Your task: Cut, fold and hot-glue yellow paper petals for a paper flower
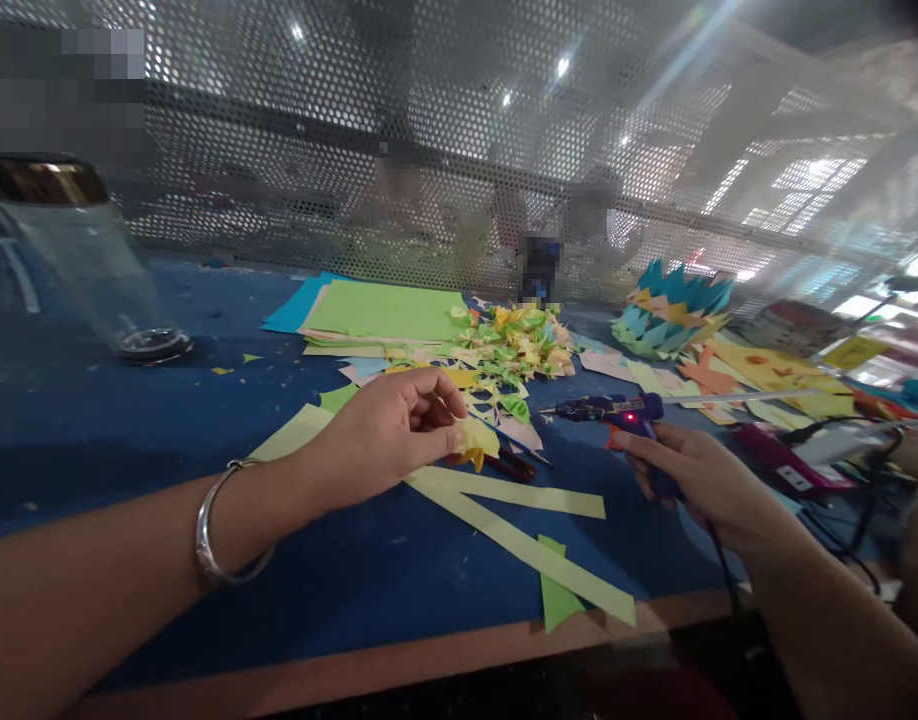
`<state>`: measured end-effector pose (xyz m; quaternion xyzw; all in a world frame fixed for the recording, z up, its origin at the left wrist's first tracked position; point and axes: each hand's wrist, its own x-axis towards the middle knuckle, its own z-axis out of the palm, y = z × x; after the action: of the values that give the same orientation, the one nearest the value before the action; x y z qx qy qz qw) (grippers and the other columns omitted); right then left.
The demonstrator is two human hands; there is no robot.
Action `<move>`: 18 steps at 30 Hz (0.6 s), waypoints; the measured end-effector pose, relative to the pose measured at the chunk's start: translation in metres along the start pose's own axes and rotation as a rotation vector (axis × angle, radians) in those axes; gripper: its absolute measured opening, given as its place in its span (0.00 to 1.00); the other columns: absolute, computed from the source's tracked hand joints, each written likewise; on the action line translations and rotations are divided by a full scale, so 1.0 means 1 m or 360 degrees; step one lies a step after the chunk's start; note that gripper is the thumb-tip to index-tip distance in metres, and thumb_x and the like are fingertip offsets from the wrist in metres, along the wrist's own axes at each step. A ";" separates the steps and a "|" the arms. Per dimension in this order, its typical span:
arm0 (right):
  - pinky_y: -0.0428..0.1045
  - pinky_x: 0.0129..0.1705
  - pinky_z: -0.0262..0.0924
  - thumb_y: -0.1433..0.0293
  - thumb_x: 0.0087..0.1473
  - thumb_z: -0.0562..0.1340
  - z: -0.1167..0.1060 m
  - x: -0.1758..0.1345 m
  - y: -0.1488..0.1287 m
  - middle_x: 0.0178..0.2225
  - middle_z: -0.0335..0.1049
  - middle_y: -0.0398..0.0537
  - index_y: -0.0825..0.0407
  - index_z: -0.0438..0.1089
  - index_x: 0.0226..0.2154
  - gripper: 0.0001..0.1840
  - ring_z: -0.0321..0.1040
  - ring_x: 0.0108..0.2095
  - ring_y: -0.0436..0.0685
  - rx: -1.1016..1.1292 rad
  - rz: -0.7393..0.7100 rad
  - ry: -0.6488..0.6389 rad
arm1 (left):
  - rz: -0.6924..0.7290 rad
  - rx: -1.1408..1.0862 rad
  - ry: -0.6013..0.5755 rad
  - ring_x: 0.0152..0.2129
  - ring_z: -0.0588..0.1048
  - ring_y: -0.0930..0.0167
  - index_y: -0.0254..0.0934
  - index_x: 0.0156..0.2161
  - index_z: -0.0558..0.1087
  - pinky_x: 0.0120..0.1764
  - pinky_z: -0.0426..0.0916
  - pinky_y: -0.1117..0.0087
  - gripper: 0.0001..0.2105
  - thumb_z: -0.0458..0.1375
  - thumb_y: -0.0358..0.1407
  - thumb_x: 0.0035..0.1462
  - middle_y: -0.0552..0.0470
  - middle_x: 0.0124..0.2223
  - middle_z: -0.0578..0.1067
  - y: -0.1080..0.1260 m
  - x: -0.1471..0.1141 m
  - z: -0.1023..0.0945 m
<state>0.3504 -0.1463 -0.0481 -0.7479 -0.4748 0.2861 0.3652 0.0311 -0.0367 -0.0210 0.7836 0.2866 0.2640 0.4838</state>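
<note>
Between the thumb and fingers of my left hand (pixel 388 430) is a small yellow paper piece (pixel 478 440), curled like a petal. My right hand (pixel 691 475) grips a dark blue hot glue gun (pixel 631 415) with a red light lit on its side. The gun's nozzle points left toward the yellow piece, with a gap between them. A long clear glue stick (pixel 755 397) sticks out of its back end. Pale yellow-green paper strips (pixel 530 540) lie below my left hand, crossing a green paper scrap (pixel 556 600).
Behind my hands are a stack of green paper (pixel 391 312) and a heap of small curled paper pieces (pixel 523 340). A glass jar (pixel 91 270) stands at left. At right are a spiky paper crown (pixel 676 310) and a purple power strip (pixel 793 460) with cables.
</note>
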 end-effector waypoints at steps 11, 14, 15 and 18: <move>0.50 0.27 0.58 0.48 0.57 0.60 0.014 -0.024 -0.042 0.28 0.74 0.49 0.49 0.74 0.34 0.22 0.69 0.25 0.56 -0.0963 -0.0607 0.0492 | -0.0060 -0.0020 0.0045 0.28 0.78 0.71 0.37 0.38 0.69 0.32 0.73 0.70 0.08 0.61 0.39 0.58 0.53 0.29 0.77 0.001 0.003 0.000; 0.47 0.29 0.59 0.54 0.61 0.60 0.045 -0.032 -0.068 0.28 0.73 0.45 0.49 0.74 0.38 0.17 0.67 0.25 0.52 -0.0737 -0.0886 0.0081 | -0.0055 -0.0027 0.0055 0.28 0.79 0.71 0.37 0.37 0.69 0.32 0.73 0.70 0.08 0.62 0.39 0.57 0.54 0.29 0.77 0.002 0.003 0.000; 0.47 0.28 0.58 0.55 0.61 0.60 0.054 -0.031 -0.074 0.28 0.72 0.44 0.50 0.73 0.39 0.16 0.66 0.25 0.51 -0.0689 -0.0956 0.0001 | -0.0054 -0.0044 0.0053 0.28 0.79 0.71 0.37 0.37 0.69 0.32 0.73 0.71 0.08 0.62 0.38 0.57 0.54 0.29 0.77 0.003 0.003 0.000; 0.46 0.27 0.55 0.59 0.61 0.60 0.072 -0.026 -0.085 0.28 0.71 0.43 0.50 0.73 0.36 0.13 0.64 0.25 0.49 -0.0618 -0.1020 -0.0166 | -0.0066 -0.0108 0.0045 0.28 0.80 0.71 0.37 0.37 0.69 0.32 0.73 0.71 0.06 0.62 0.35 0.57 0.56 0.27 0.76 0.005 0.001 0.001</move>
<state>0.2425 -0.1260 -0.0170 -0.6012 -0.7480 0.0996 0.2629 0.0337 -0.0382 -0.0169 0.7569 0.3005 0.2745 0.5114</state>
